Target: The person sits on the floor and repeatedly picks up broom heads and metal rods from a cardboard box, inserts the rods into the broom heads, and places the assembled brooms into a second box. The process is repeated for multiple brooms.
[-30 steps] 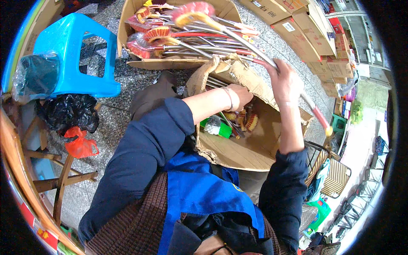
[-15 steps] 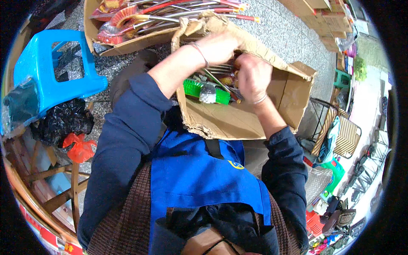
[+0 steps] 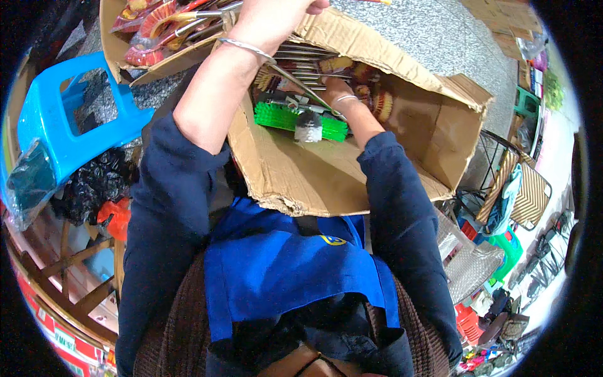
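An open cardboard box (image 3: 326, 182) rests in front of me, against my blue apron. Inside lie green-bristled brushes (image 3: 276, 116), several metal handles and packaged brushes. My left hand (image 3: 273, 16) is raised over the box's far flap at the top edge, fist closed on a long metal-handled brush whose grey-white head (image 3: 308, 129) hangs over the green bristles. My right hand (image 3: 336, 88) reaches deep into the box among the metal handles; its fingers are hidden there. Both wrists wear a thin metal bangle.
A second open box (image 3: 125, 50) full of red-packaged metal-handled brushes stands at the top left. A blue plastic stool (image 3: 69, 125), a black bag (image 3: 94, 182) and an orange bag (image 3: 116, 217) are on my left. Folding chairs (image 3: 527, 195) and a wire rack stand on the right.
My left hand has risen from inside the box to above its far flap, drawing a long-handled brush up. My right hand has pushed deeper into the box. The view has shifted closer.
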Demonstrator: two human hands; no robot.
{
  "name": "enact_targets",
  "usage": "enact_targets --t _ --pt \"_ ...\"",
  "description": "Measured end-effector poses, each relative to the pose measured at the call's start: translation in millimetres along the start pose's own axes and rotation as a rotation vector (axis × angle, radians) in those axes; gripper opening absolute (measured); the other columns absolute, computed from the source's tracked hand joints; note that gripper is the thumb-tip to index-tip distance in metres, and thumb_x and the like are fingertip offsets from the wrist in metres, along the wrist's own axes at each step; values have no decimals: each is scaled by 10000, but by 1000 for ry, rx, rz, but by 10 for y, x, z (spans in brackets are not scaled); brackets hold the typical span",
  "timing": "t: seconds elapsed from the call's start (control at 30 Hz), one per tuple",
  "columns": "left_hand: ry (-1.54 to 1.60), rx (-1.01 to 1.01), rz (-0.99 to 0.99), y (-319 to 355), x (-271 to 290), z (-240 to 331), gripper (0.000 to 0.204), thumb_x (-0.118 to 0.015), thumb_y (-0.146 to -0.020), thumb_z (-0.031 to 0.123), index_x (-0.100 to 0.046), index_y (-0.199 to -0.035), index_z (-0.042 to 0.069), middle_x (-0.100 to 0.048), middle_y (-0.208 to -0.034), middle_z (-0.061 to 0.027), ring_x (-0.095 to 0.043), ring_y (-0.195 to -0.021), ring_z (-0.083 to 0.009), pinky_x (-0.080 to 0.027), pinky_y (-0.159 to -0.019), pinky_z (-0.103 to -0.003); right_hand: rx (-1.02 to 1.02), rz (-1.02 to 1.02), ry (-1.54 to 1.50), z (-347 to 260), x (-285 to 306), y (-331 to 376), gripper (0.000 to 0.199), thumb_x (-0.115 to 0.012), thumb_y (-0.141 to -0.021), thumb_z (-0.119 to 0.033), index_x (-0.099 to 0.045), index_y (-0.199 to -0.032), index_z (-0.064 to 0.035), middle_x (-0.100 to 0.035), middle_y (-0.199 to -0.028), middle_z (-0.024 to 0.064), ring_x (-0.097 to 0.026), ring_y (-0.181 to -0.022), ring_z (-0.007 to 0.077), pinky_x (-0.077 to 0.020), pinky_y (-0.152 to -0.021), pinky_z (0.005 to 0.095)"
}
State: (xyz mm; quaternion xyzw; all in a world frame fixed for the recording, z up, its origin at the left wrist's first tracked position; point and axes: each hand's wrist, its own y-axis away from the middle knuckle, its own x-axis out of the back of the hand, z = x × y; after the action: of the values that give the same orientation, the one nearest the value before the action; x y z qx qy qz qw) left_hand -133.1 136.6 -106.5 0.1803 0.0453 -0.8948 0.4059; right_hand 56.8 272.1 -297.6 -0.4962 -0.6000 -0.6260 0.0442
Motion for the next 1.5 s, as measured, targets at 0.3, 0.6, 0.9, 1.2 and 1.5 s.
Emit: enact_targets --t 0.3,0.6,0.9,1.2,1.5 --pt "-97 100 13 131 -56 34 83 -594 -856 32 -594 -929 -8 -609 -779 -15 -562 -669 -63 -461 -617 -202 -248 84 -45 -178 -999 -433 616 -651 -782 -303 -445 -1326 -102 -484 -1344 144 -506 -1201 353 -428 -984 468" --pt "-179 88 -29 125 -27 2 70 -592 -856 17 -603 -925 9 -582 -811 18 -503 -705 -25 -408 -620 -179 -139 -21 -19 -218 -978 -694 657 -667 -700 -527 -544 -1271 -226 -588 -1263 73 -561 -1155 259 -422 -983 343" --pt "-203 57 -37 113 -30 27 65 -591 -853 26 -597 -913 3 -578 -794 18 -500 -692 -36 -409 -614 -188 61 -179 119 -255 -844 -310 666 -638 -751 -425 -485 -1323 -119 -502 -1311 216 -517 -1142 384 -411 -987 456" --pt "165 141 -97 74 93 -30 80 -615 -866 46 -604 -939 16 -638 -850 -45 -611 -704 -97 -505 -623 -231 235 -123 -149 100 295 698 510 -735 -721 -364 -608 -1072 -17 -653 -977 208 -623 -923 340 -482 -823 391" --pt "200 80 -419 188 -66 -44 271 -604 -850 81 -588 -1113 18 -650 -1046 -76 -626 -950 -168 -513 -855 -311 373 361 -1152 -402 1766 2066 180 -710 -810 -168 -593 -889 -56 -639 -852 54 -507 -621 75 -372 -538 200"
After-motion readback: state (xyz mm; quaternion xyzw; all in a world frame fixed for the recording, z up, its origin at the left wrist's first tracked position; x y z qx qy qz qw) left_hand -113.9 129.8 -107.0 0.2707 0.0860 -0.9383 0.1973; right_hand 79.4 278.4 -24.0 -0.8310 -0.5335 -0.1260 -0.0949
